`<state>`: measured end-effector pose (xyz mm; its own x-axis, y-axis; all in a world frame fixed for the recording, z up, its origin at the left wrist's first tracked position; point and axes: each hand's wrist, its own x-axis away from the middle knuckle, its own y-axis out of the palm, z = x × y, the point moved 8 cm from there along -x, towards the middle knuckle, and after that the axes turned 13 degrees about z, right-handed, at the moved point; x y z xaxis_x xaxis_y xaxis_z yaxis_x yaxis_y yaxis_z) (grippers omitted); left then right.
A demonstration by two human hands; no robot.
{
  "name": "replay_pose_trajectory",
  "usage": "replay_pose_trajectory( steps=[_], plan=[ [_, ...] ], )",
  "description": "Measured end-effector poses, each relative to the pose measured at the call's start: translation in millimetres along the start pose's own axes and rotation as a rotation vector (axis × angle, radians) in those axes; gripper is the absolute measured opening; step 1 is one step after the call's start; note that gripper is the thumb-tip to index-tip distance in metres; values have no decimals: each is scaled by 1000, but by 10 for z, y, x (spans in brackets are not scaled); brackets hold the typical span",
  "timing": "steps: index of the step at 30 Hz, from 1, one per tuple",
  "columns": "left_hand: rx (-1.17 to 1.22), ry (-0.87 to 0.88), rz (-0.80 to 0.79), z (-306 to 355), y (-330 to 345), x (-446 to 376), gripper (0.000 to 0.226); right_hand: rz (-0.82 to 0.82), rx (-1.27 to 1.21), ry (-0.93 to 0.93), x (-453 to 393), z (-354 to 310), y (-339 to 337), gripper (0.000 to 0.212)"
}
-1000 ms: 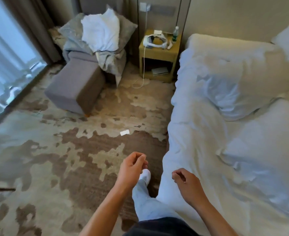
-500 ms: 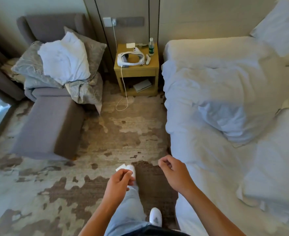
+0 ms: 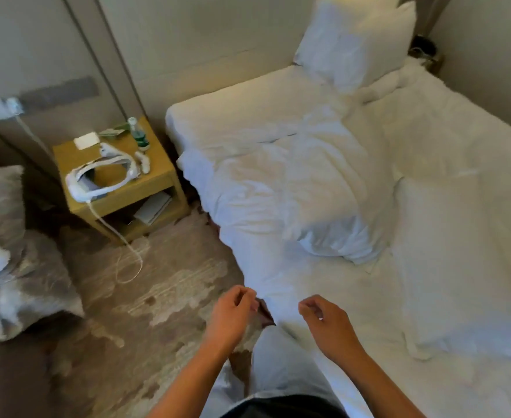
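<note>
A bed [image 3: 429, 152] with rumpled white bedding fills the right half of the view. A crumpled white duvet [image 3: 293, 188] lies bunched across its near side, and a white pillow [image 3: 356, 40] leans on the headboard wall. My left hand [image 3: 233, 315] hangs over the carpet by the bed's edge, fingers loosely curled, holding nothing. My right hand [image 3: 326, 324] hovers over the bed's near edge, also loosely curled and empty. My pale-trousered leg [image 3: 278, 366] shows between the two arms.
A yellow wooden nightstand [image 3: 158, 179] stands left of the bed, carrying a white headset [image 3: 97, 176], a bottle [image 3: 138, 135] and a white cable [image 3: 127, 251] trailing onto the patterned carpet [image 3: 164, 291]. Grey cushions on a chair [image 3: 16, 267] sit at the left edge.
I have walked forward and turned right toward the bed. The nightstand and bed are much closer now, and the chair has slid to the left edge. Both hands stay loosely curled and empty.
</note>
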<state>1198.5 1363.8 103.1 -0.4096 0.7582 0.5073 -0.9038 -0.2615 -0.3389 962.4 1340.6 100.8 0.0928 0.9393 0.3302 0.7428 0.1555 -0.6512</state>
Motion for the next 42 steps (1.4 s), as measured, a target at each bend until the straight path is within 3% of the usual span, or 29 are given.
replay_pose_trajectory(
  steps=[8, 15, 22, 27, 32, 35, 39, 42],
  plan=[
    [-85, 120, -217, 1100, 721, -1268, 17, 188, -81, 159, -1130, -3, -63, 12],
    [-297, 133, -234, 1625, 842, -2316, 19, 205, -152, 157, -2484, -432, -125, 11],
    [-353, 88, -264, 1938, 1114, -3227, 17, 311, -121, 237, -3613, -576, -368, 10],
    [-359, 69, -371, 2240, 1655, -3806, 17, 418, 196, 344, -4197, -354, -561, 53],
    [-376, 35, -463, 2517, 2264, -4321, 21, 289, 404, 499, -4461, -70, -379, 90],
    [-410, 6, -457, 2592, 2615, -4621, 36, 211, 443, 532, -4557, -22, -197, 102],
    [-307, -150, -390, 2564, 2968, -4920, 93, 183, 466, 558, -4599, -2, -27, 114],
    [-352, -175, -394, 2447, 3193, -5046, 113, 166, 475, 549, -4612, 9, 77, 119]
  ],
)
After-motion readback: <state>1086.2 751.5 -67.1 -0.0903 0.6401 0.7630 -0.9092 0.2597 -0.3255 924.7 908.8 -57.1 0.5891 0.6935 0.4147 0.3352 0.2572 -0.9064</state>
